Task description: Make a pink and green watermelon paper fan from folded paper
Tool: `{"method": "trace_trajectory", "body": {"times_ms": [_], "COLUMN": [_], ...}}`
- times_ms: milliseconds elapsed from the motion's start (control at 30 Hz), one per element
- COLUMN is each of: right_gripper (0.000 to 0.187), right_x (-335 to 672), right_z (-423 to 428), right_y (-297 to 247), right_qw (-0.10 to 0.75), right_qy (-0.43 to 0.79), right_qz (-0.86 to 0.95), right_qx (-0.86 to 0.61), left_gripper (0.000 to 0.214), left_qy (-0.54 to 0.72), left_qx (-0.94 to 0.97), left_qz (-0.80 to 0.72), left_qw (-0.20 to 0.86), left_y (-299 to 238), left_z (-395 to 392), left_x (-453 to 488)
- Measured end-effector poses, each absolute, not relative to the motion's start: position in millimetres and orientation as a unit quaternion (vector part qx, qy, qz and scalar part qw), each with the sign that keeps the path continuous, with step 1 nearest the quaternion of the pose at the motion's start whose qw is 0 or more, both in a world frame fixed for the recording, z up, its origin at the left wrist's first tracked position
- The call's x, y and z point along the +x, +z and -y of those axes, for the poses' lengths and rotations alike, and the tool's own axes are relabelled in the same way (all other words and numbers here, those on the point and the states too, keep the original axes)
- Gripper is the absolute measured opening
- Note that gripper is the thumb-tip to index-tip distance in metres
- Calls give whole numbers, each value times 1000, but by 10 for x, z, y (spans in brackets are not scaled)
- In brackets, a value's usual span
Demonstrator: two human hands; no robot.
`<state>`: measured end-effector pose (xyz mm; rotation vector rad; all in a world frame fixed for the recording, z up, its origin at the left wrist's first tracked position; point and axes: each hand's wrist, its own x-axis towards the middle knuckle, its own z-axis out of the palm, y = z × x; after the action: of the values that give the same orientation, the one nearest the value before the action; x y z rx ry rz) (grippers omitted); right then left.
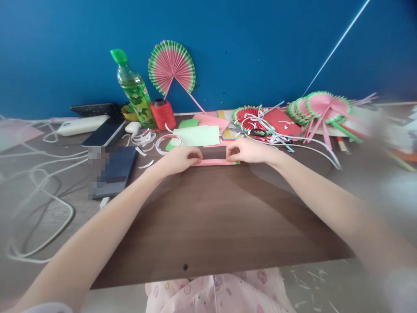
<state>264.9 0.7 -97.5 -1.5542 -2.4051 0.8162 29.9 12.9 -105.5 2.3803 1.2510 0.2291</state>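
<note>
Both my hands reach out over the brown table (208, 226). My left hand (180, 158) and my right hand (249, 151) each pinch one end of a narrow folded strip of pink paper with a green edge (215, 162) that lies on the table. A dark band shows between the hands, above the strip. Just behind the strip lies a pale green sheet (200, 135) on pink paper (211, 121).
A green bottle (133, 89), a red thread spool (163, 114) and a pink-green paper fan (172, 66) stand at the blue wall. Several finished fans (321, 106), scissors (259, 132) and white paper strips lie at the right. A phone (112, 170) and white cables (42, 182) lie left.
</note>
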Motion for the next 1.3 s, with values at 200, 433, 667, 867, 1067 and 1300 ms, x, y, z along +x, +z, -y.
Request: {"method": "trace_trajectory", "body": {"times_ms": [200, 433, 667, 867, 1067, 1300], "right_gripper": [10, 11, 11, 27, 41, 43], "right_x": [2662, 2703, 2748, 2748, 2776, 2809], "right_z": [-36, -96, -156, -149, -232, -266], "right_y": [-1031, -1117, -1205, -1237, -1318, -1354], "right_qw": [89, 100, 119, 148, 125, 96], "right_qy": [282, 296, 312, 316, 292, 243], "right_qz": [807, 816, 843, 862, 901, 914], "right_qx": [-512, -487, -423, -368, -295, -310], "left_gripper": [19, 14, 14, 22, 34, 44], "left_qy": [79, 93, 103, 107, 91, 53], "left_qx": [870, 861, 863, 862, 893, 913], "left_qz": [-437, -424, -400, -385, -336, -342], "left_qw": [214, 264, 290, 311, 285, 217], "left_y": [-1062, -1131, -1192, -1203, -1198, -1259], "left_z": [-192, -257, -297, -313, -313, -343], "left_x": [303, 267, 261, 236, 247, 212]}}
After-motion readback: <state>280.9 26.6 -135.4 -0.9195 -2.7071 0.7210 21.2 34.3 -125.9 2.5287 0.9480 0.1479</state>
